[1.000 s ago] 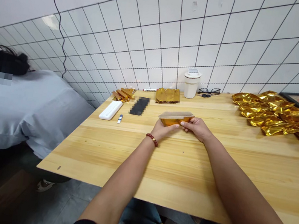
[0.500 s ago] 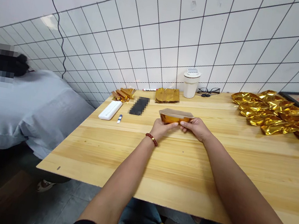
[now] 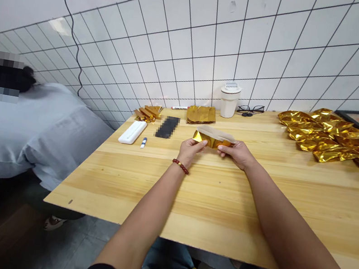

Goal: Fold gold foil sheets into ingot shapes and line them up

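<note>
Both my hands hold one folded sheet of gold foil paper [image 3: 214, 137] just above the wooden table [image 3: 217, 196]. My left hand [image 3: 190, 149], with a red bead bracelet at the wrist, pinches the sheet's left end. My right hand [image 3: 236, 153] pinches its right end. The paper's pale inner side faces up and its gold side shows below.
A pile of folded gold pieces [image 3: 337, 140] lies at the right. A stack of gold sheets [image 3: 201, 114], a white cup [image 3: 229, 99], glasses [image 3: 251, 110], a dark phone [image 3: 167, 127], a white case [image 3: 132, 131] and small gold folds [image 3: 148, 113] stand near the wall. A person in grey [image 3: 29, 127] sits at left.
My left hand has risen and shifted to the paper's left end, and the sheet has been folded flatter and narrower between my hands.
</note>
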The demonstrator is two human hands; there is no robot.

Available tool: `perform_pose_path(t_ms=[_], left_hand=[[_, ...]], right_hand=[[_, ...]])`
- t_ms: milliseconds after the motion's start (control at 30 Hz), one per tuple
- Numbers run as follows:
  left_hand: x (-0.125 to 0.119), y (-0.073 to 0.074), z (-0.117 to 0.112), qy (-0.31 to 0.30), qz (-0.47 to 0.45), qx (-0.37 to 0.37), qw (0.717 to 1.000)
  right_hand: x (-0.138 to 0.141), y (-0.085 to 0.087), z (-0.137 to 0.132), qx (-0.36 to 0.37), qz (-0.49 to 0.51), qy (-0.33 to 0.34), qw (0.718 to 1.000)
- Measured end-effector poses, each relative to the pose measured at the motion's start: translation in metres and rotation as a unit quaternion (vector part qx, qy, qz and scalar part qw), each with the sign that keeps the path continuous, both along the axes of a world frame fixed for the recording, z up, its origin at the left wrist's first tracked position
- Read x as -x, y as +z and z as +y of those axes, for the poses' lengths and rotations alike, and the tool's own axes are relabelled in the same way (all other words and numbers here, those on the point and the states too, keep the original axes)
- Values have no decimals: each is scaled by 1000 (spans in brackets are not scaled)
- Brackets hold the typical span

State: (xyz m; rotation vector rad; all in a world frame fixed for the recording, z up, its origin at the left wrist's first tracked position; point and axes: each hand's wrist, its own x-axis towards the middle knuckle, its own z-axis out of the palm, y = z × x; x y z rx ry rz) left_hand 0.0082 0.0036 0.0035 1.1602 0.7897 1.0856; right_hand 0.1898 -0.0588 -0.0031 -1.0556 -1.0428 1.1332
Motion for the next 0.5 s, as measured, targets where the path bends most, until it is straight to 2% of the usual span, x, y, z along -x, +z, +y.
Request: perform_pose_path(t_ms=[300,500], left_hand=[[-2,-5,-4,-98,87,-56,990],[-1,-8,0,-47,105,-62,991]], right_hand=[[-1,-4,2,-12,-22,9,1000],[0,-2,0,-2,-35,24,999]])
